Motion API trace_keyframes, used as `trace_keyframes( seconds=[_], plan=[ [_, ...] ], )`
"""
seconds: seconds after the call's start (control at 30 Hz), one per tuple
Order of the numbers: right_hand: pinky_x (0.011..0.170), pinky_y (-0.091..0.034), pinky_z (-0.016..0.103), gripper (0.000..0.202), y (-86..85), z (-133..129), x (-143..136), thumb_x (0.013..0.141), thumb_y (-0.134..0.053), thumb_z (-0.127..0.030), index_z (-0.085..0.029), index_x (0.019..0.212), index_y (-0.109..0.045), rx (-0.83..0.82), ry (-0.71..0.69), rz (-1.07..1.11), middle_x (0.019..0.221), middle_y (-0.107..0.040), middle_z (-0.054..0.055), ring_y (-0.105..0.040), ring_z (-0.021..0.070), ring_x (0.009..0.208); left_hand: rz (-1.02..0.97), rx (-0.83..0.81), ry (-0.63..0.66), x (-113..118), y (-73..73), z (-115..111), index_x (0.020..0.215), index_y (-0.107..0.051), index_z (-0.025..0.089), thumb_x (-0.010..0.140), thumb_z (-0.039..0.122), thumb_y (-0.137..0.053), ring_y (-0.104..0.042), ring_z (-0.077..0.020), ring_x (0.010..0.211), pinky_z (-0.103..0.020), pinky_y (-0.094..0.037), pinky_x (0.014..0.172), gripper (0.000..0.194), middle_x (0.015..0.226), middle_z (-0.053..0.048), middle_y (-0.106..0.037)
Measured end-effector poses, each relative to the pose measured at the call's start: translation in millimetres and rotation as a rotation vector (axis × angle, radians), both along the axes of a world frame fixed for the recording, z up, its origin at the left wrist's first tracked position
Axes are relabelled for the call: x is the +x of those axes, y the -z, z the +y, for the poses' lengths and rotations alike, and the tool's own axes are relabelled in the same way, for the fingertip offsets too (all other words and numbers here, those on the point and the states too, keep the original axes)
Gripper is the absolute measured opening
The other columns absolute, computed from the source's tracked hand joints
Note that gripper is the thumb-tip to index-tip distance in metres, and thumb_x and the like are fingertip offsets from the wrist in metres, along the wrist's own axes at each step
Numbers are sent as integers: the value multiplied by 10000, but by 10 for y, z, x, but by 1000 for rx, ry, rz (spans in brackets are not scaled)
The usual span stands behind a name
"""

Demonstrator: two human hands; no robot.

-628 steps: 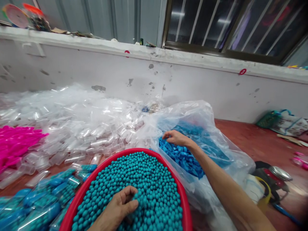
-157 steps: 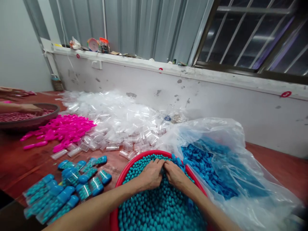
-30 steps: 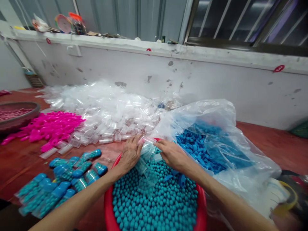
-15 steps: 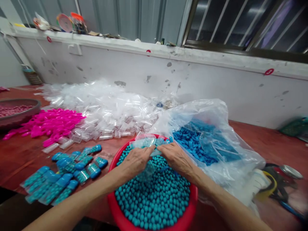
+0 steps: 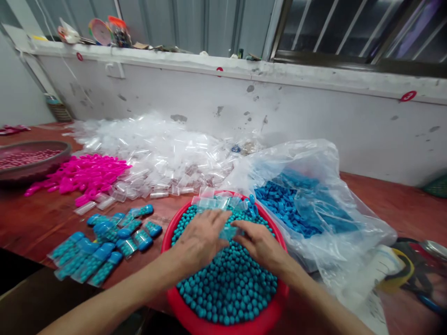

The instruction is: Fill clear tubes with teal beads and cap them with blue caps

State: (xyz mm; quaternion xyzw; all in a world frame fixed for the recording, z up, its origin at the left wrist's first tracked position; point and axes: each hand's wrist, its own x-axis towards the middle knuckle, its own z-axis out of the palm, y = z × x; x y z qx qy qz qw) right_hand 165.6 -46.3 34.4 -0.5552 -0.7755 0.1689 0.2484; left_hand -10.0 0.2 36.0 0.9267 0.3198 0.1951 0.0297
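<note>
A red basin full of teal beads stands in front of me. Over the beads, my left hand has a small clear plastic tube between thumb and fingers. From the other side, the fingertips of my right hand close on the same tube. It looks teal inside, though motion blur hides the detail. Several clear tubes lie on the beads along the basin's far rim. Beside them are a few blue caps.
Filled tubes with blue caps lie left of the basin. Behind them are pink caps, a bowl of pink beads and a heap of clear tubes. A plastic bag of blue caps spreads to the right.
My hands have come nearer to me, from the basin's far rim to over its middle, with the small tube between them. The view has shifted slightly.
</note>
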Motion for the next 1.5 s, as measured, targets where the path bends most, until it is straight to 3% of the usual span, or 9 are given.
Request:
trace_keyframes(
  seconds=[0.17,0.33,0.47,0.77,0.93,1.07,1.2,1.37,1.5],
  plan=[
    [739,-428,247,181,83,-158,-67,809,-494,-153,-193,981,-532,-132,-216,38,932,-625,32,-575,168,854,159,-224,-57,-182,273,-409,1217,-385,210,829,201,-408,-596,-216,785,-328,-457,689,389,902,-69,-642],
    [770,-433,301,310,3,134,-157,821,-504,-236,-176,1124,-479,-9,-88,-208,1001,-572,78,-550,206,918,146,-342,-156,-401,241,-334,968,-524,204,810,146,-394,-559,-196,859,-329,-438,763,212,929,-43,-612],
    [672,-454,284,208,81,317,-271,795,-527,-203,-173,1000,-524,-30,-130,-355,925,-574,71,-572,204,829,103,-378,-193,-485,211,-294,917,-517,201,777,129,-422,-521,-196,870,-346,-426,779,185,899,-31,-583],
    [728,-440,292,192,178,122,-42,796,-511,-152,-181,985,-493,8,50,46,894,-596,44,-569,168,792,9,-276,-13,-294,264,-323,908,-506,203,725,91,-462,-435,-226,1048,-397,-359,903,220,1105,-58,-510],
    [707,-432,271,242,26,-12,-43,799,-512,-142,-209,1032,-522,26,-21,110,904,-590,29,-559,153,778,-274,-598,-164,-412,209,-318,903,-489,193,786,198,-436,-505,-176,816,-311,-411,743,128,846,-17,-549],
    [737,-421,256,279,-95,31,-212,806,-480,-91,-223,1038,-562,25,-258,108,913,-578,32,-547,149,837,-533,-958,-57,-475,149,-281,851,-466,179,752,222,-473,-493,-152,810,-260,-411,710,108,832,3,-518],
    [754,-424,271,260,-100,148,-400,792,-489,-98,-180,1028,-562,5,-204,189,908,-612,41,-560,155,837,-640,-1001,-76,-382,117,-262,824,-425,186,740,206,-468,-478,-124,738,-244,-401,667,96,760,35,-464],
    [693,-439,236,302,-76,191,-464,813,-417,-76,-194,1057,-549,-84,-232,255,813,-625,2,-580,120,720,-733,-1067,-135,-292,111,-251,1030,-347,197,744,233,-466,-491,-124,694,-236,-413,581,312,792,25,-477],
    [771,-425,262,299,-35,152,-446,830,-407,-95,-171,1102,-504,7,-177,72,968,-600,58,-563,152,872,-782,-1169,-219,-375,93,-215,1179,-258,191,669,202,-529,-505,-135,696,-232,-408,558,578,815,14,-516]
  ],
)
